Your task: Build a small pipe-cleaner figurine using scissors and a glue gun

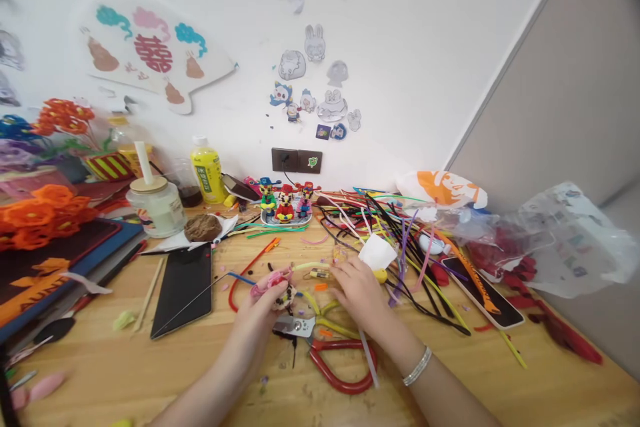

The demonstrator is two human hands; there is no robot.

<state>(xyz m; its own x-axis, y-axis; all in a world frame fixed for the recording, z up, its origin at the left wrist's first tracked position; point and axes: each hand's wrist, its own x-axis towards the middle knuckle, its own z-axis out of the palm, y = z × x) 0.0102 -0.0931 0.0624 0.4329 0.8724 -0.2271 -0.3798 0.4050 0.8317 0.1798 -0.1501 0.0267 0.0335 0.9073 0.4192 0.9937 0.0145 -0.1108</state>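
Observation:
My left hand (255,313) is closed around a small pink, white and black figure (280,290) that looks made of fuzzy pipe cleaner; the fingers hide part of it. From its top a pale yellow pipe cleaner (311,266) runs right to the fingertips of my right hand (361,290), which seem closed on its end. Red-handled scissors (345,387) lie below and between my hands, blades toward the left. Beside them is a yellow-handled tool (337,328), partly hidden by my right hand. A blue pipe cleaner (241,277) sticks out left of the figure.
Loose pipe cleaners (400,240) pile up at the right. Three small figurines (285,203) stand at the back. A black tablet (184,287), a glass jar (157,210) and a yellow bottle (207,172) are on the left; a phone (483,293) and plastic bags (575,240) on the right.

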